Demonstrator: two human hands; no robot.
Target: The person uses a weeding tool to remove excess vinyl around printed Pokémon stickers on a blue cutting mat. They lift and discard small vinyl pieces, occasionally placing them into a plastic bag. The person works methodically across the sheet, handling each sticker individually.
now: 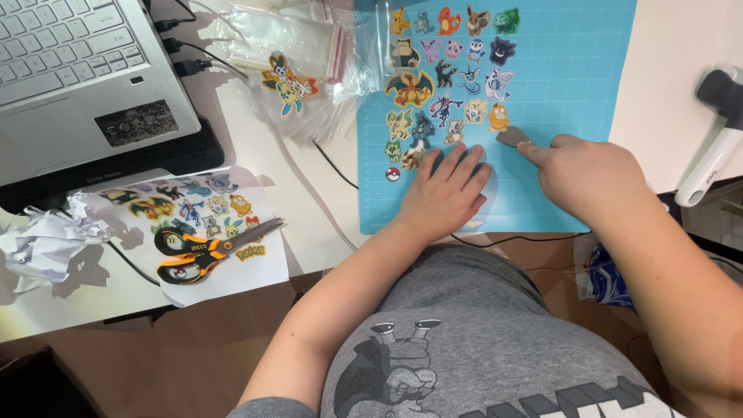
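Your right hand [588,174] is closed around a small grey scraper [512,137], its index finger pressed along the tool, whose flat blade lies against the blue cutting mat [573,85] just below an orange-yellow sticker. Your left hand [447,193] holds nothing; it lies flat with fingers spread on the mat's lower part, fingertips touching the bottom row of the cartoon creature stickers [449,73] that fill the mat's left half in loose rows. The mat lies on a white desk [309,193]. Left of it sits a heap of clear plastic sleeves [302,46] with a sticker on top, then a silver laptop [77,70]. Nearer you, orange-and-black scissors [205,251] rest on a cut sticker sheet [193,209], beside crumpled white paper [42,244]. A white handheld tool [716,131] lies at the far right.
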